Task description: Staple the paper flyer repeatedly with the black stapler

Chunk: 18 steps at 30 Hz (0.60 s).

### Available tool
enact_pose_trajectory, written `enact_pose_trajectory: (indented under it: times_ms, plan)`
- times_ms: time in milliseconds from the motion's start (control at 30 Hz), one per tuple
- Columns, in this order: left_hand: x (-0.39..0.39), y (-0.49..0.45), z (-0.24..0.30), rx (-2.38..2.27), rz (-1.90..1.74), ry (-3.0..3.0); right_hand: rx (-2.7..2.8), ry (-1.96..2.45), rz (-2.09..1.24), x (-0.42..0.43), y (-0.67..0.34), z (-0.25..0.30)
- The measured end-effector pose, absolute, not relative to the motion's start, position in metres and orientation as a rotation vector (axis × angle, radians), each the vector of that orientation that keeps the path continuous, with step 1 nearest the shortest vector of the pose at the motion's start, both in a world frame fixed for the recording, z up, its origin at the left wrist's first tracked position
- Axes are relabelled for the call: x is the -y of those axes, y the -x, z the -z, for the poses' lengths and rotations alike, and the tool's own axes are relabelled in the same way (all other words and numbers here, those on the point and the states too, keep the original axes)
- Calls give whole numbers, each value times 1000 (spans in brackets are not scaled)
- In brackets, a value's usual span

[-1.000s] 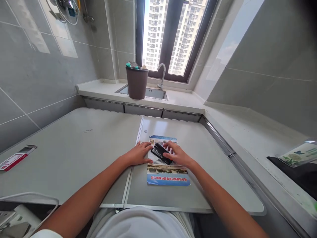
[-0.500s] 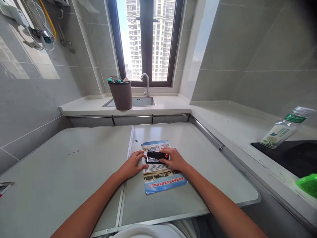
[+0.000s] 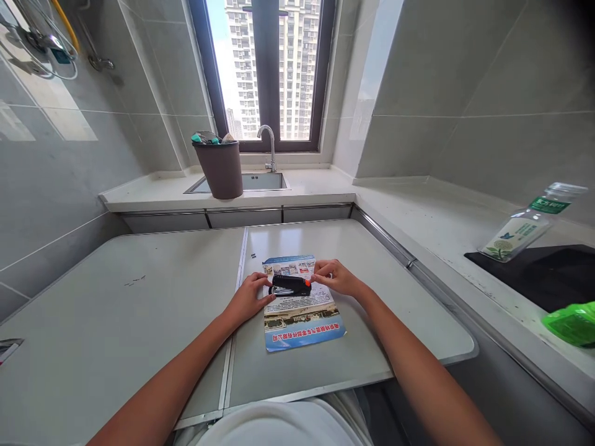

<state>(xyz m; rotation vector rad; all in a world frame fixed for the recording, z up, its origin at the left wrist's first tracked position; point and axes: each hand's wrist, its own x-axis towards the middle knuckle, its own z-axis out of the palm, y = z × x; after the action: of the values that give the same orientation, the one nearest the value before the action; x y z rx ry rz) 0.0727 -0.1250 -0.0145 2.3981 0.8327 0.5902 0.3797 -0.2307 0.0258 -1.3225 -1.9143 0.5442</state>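
A black stapler (image 3: 290,285) lies across a printed leaflet (image 3: 304,335) in the middle of the table; a strip of bright metal shows along its lower left side. At the stapler's left end, the thumb and fingers of my left hand (image 3: 251,293) close about the tip. My right hand (image 3: 335,276) is at the opposite end, its thumb and forefinger pinched at the small red part there. Its other fingers are curled in. The leaflet has blue edges, a photo band and red lettering, and lies flat under the stapler.
Loose staples (image 3: 253,255) lie beyond the leaflet, with dark slivers (image 3: 134,280) to the left. A brown bucket (image 3: 218,170) stands by the sink (image 3: 263,181). On the right ledge are a leaning plastic bottle (image 3: 525,230), a black mat (image 3: 553,272) and a green packet (image 3: 571,325).
My right hand has slid off the stapler's top to its red end. My left hand has closed in on the left tip. The view has shifted slightly.
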Motion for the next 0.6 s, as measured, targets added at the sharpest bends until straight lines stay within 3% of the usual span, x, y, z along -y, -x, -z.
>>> enact_pose_trajectory:
  times_ms: [400, 600]
  plan:
    - [120, -75, 17, -850, -590, -2335, 1952, 1397, -628, 229, -377, -19]
    - [120, -75, 17, -857, -621, -2306, 1786, 1305, -425, 221, -361, -12]
